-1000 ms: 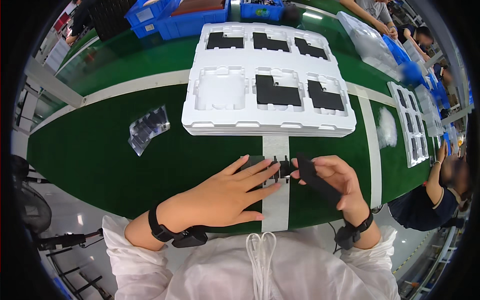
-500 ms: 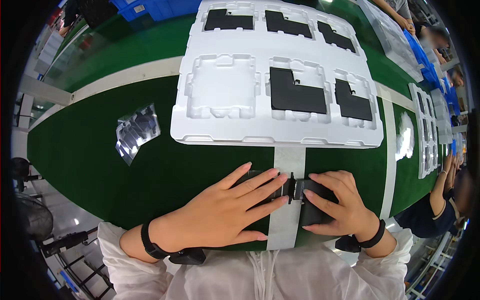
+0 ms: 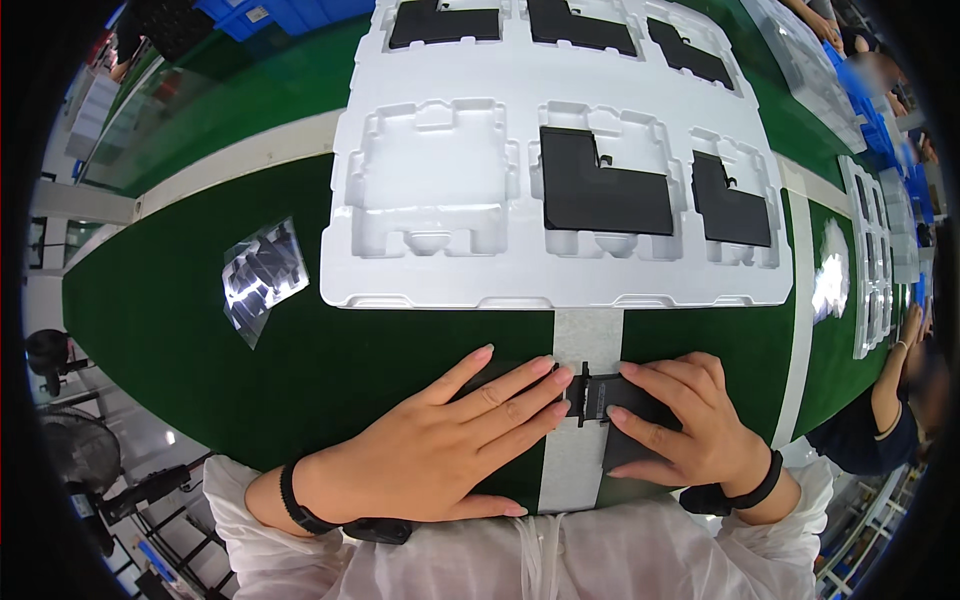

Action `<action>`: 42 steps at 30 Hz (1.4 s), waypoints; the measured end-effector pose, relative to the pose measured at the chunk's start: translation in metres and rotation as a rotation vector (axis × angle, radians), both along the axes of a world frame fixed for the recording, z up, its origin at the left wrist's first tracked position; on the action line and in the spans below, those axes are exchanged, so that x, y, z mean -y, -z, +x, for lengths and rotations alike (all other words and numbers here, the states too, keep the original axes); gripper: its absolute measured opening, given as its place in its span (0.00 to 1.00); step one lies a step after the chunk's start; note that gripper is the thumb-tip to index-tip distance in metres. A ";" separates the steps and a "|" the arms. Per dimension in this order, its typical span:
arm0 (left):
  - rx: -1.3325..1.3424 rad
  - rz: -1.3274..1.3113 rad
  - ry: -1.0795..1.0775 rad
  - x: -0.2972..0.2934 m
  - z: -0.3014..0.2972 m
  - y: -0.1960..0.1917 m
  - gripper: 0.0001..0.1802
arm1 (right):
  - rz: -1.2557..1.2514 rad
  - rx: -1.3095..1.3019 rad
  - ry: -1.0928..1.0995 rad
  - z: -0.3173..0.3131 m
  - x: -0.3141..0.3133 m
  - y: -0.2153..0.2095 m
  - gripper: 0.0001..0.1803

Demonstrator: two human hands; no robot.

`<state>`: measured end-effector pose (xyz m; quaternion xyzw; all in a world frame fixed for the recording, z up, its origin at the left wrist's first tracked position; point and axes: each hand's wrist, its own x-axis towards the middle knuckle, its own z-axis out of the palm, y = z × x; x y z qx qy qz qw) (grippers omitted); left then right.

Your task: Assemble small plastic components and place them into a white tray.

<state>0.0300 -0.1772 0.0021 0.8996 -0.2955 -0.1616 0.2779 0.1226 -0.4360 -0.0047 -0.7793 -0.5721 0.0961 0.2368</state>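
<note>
My left hand (image 3: 430, 435) lies flat, fingers stretched and spread, over a thin dark strip on the green work surface (image 3: 200, 400). Under my right hand (image 3: 705, 425) is a flat black part (image 3: 626, 447), held by fingertips on its face and thumb at its near edge. A short black tab (image 3: 596, 398) with small light markings runs between the hands. It crosses a pale strip (image 3: 570, 480) on the surface; my left fingertips touch its left end. My palms hide much of both dark pieces.
Beyond my hands sits a white moulded tray (image 3: 420, 285) with several black L-shaped flat parts (image 3: 610, 200); its near-left pocket holds none. Clear plastic film (image 3: 263, 280) lies at left, another shiny film (image 3: 831, 272) at right. A second tray (image 3: 860, 255) and a co-worker (image 3: 880, 410) are farther right.
The view has shifted slightly, so the tray looks larger and my hands lower. Both hands keep almost the same pose on the black part and strip.
</note>
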 end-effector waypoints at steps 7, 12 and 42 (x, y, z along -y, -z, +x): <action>-0.035 -0.004 0.014 -0.001 0.002 0.001 0.39 | 0.051 -0.037 0.037 0.000 -0.001 0.003 0.30; -0.060 -0.010 0.015 -0.002 0.003 0.000 0.39 | 0.029 -0.054 0.035 0.001 -0.002 0.001 0.30; -0.078 0.020 0.029 -0.001 0.004 -0.001 0.39 | 0.037 -0.048 0.069 -0.002 -0.002 0.002 0.25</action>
